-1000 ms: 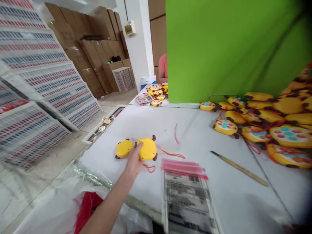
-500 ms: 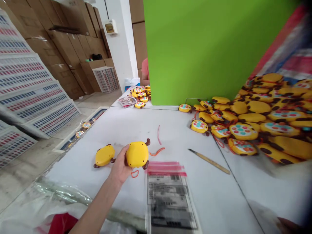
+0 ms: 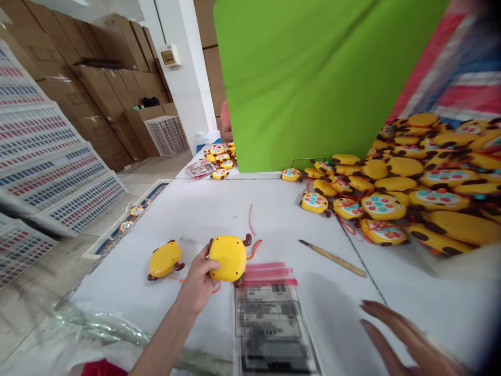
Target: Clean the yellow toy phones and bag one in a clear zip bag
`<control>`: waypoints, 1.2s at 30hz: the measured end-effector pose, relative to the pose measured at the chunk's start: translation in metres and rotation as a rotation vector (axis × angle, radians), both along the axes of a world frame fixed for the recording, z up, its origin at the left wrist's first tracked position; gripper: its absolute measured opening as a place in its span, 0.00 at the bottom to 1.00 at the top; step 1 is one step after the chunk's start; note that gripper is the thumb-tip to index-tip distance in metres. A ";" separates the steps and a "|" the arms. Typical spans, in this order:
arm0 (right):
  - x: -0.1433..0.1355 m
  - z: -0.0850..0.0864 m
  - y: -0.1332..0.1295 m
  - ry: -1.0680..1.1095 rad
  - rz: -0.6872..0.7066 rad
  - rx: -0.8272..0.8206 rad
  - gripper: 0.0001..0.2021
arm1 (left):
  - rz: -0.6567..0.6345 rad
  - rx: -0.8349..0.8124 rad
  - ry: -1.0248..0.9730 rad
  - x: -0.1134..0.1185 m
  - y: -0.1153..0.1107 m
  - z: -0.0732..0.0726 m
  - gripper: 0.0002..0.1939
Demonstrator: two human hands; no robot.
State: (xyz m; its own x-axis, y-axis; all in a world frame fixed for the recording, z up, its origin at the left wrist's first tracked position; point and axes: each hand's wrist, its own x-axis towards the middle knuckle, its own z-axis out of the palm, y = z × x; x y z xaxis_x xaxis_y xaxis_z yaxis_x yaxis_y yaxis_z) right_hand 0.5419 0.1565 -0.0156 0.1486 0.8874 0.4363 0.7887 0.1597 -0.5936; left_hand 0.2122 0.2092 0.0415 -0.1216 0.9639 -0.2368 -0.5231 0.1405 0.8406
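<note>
Keeping a yellow, rounded plastic toy with brown feet [image 3: 227,258] raised above the white surface [image 3: 203,203] seems the current step; any move calls for a firm grip. The left hand [image 3: 198,284] clamps its edge; the empty right hand [image 3: 422,350], thumb and fingers apart, hangs near a slim, tan, dark-tipped tool [image 3: 332,258].

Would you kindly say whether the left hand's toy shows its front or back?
Back: the toy in the left hand shows plain yellow, unlike coloured fronts in the pile.
</note>
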 end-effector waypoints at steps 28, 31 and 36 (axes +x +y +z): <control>-0.125 0.036 0.041 0.987 0.679 -0.431 0.14 | -0.143 -0.047 0.110 0.033 -0.025 0.021 0.23; -0.131 0.043 0.040 1.137 0.745 -0.455 0.12 | -0.137 -0.038 0.121 0.030 -0.025 0.022 0.24; -0.142 0.047 0.039 1.261 0.718 -0.498 0.10 | -0.122 -0.055 0.130 0.032 -0.026 0.021 0.27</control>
